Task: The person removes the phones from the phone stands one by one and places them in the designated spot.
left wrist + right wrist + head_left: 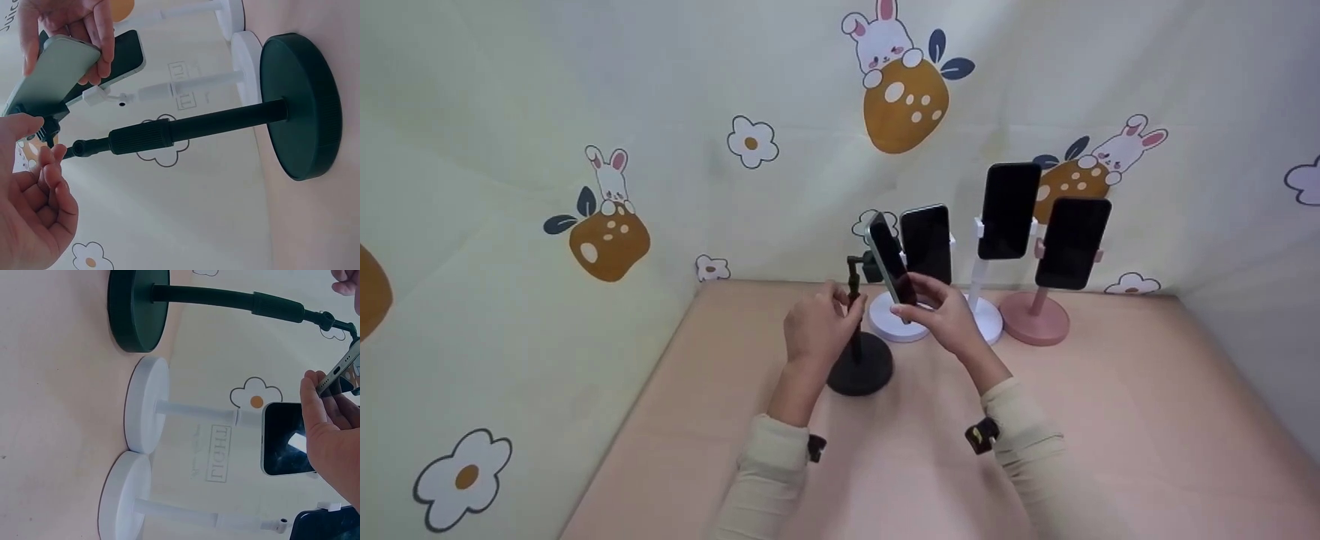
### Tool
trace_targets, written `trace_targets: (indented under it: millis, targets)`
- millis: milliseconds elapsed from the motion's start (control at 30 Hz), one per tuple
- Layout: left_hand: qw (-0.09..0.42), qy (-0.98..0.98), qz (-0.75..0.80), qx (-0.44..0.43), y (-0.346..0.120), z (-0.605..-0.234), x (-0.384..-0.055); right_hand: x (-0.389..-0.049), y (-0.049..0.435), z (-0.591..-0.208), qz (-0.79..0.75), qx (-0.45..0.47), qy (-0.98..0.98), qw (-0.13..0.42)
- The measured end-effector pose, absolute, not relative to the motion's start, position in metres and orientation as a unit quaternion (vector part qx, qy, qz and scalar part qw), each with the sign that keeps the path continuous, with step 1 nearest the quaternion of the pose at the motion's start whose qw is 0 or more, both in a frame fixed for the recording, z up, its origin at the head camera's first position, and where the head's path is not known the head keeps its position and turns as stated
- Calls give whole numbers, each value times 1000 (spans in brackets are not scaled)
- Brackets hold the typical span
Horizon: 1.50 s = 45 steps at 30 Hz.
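A black phone stand [861,371] with a round base stands upright in front of my hands. At its top a pale green smartphone [888,262] sits tilted against the clamp, its back showing in the left wrist view. My right hand [952,316] grips the lower end of this phone between thumb and fingers. Beside the stand's thin upper arm is my left hand [819,322], its fingers loosely curled. The left wrist view shows its thumb [25,125] close to the clamp joint [49,128]; whether it touches is unclear.
Behind, a phone [928,244] rests on a white stand [894,322]. Farther right, another phone [1009,210] is on a second white stand [988,322], and a third [1072,244] on a pink stand [1035,322]. Patterned cloth [780,202] hangs behind the pink tabletop [915,465].
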<state>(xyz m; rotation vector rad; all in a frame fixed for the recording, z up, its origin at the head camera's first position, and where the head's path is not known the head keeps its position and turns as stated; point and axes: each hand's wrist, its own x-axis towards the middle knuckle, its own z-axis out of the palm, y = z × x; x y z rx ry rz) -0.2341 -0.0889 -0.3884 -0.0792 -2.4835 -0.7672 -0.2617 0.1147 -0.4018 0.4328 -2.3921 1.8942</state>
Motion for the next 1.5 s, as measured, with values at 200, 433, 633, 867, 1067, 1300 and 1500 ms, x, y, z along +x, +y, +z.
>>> trace_targets:
  millis: [200, 433, 633, 867, 1067, 1300, 1500]
  targets:
    - [238, -927, -291, 2, -90, -396, -240, -261, 116, -404, 624, 144, -768, 30]
    - [191, -932, -308, 24, -90, -405, -246, -260, 117, -406, 622, 147, -768, 32]
    - [160, -929, -334, 29, -90, -411, -251, -259, 118, -406, 624, 147, -767, 30]
    - [135, -923, -359, 32, -89, -419, -257, -258, 119, -406, 628, 143, -764, 28]
    - [127, -922, -365, 29, -87, -422, -261, -257, 120, -407, 637, 143, -757, 27]
    - [135, -917, -374, 23, -85, -423, -264, -256, 122, -408, 639, 144, -755, 27]
    - [145, -914, -378, 13, -82, -422, -264, -255, 124, -410, 637, 145, -756, 27]
